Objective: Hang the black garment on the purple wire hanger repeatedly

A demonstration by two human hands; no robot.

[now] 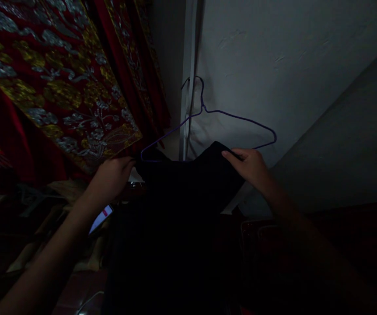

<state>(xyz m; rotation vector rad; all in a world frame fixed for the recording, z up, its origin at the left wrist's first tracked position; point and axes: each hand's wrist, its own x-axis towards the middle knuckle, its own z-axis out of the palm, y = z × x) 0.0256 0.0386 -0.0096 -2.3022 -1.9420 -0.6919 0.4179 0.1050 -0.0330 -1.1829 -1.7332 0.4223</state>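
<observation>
A purple wire clothes hanger (237,117) hangs by its hook from a narrow upright edge in the middle of the head view. Over its lower bar drapes a black garment (182,205), too dark for its kind to show. My left hand (114,175) is closed on the garment's left upper edge, near the hanger's left corner. At the right, my right hand (247,164) pinches the cloth between thumb and fingers, just below the hanger's bar. The garment's lower part fades into darkness.
A red curtain (109,87) with gold and silver patterns hangs at the left. Behind the hanger stands a pale wall (257,57) with a light vertical strip (188,48). A lit phone (101,218) lies beneath my left forearm. The room is very dark.
</observation>
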